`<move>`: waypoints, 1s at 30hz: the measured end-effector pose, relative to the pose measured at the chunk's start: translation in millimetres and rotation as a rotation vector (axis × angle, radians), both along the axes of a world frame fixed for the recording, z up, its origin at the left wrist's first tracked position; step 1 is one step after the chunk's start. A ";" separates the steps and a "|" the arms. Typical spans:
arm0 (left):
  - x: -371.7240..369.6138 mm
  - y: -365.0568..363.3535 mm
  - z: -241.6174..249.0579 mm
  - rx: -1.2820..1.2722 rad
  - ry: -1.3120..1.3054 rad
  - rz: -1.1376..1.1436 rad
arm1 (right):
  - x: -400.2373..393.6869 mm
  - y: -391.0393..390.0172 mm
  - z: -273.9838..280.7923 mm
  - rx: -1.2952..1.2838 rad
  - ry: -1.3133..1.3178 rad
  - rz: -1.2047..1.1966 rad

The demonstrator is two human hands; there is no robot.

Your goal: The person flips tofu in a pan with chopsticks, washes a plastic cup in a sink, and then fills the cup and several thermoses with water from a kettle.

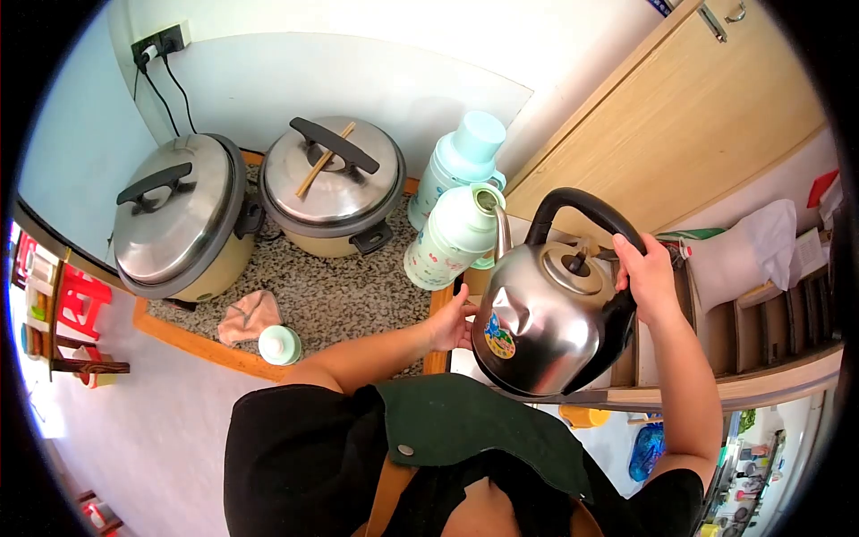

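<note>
A steel kettle (546, 313) with a dented side and a colourful sticker hangs tilted in front of me. My right hand (646, 273) is closed around the rear of its black handle. The spout meets the uncapped mouth of a pale green flowered thermos (452, 233). Beside the kettle's lower left side is my left hand (452, 322), thumb and fingers apart, with some fingertips hidden at the kettle's edge. Behind the uncapped thermos stands a capped blue-green thermos (461, 157). A pale green cap (279, 345) rests at the counter's front edge.
Two large rice cookers (174, 224) (335, 192) stand on the speckled counter (358, 286), chopsticks (327, 161) across one lid. A pinkish cloth (250, 318) lies near the cap. To the right are a compartmented drawer (761, 331), a white bag (743, 255) and a wooden panel (707, 98).
</note>
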State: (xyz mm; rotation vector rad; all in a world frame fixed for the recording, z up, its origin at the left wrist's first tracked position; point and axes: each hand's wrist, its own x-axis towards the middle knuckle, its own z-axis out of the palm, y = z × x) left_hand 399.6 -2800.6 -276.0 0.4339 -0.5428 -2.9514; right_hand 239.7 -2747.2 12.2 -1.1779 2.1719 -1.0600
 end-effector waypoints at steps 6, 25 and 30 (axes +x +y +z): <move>3.3 0.7 6.1 -0.061 0.078 -0.071 | 7.0 -11.8 8.9 -0.038 0.026 0.046; -12.6 2.4 -2.1 -0.014 0.047 -0.042 | 16.5 -39.2 27.4 0.083 0.161 0.107; -9.3 0.0 3.3 -0.004 0.051 -0.050 | 14.6 -43.7 30.7 0.128 0.196 0.107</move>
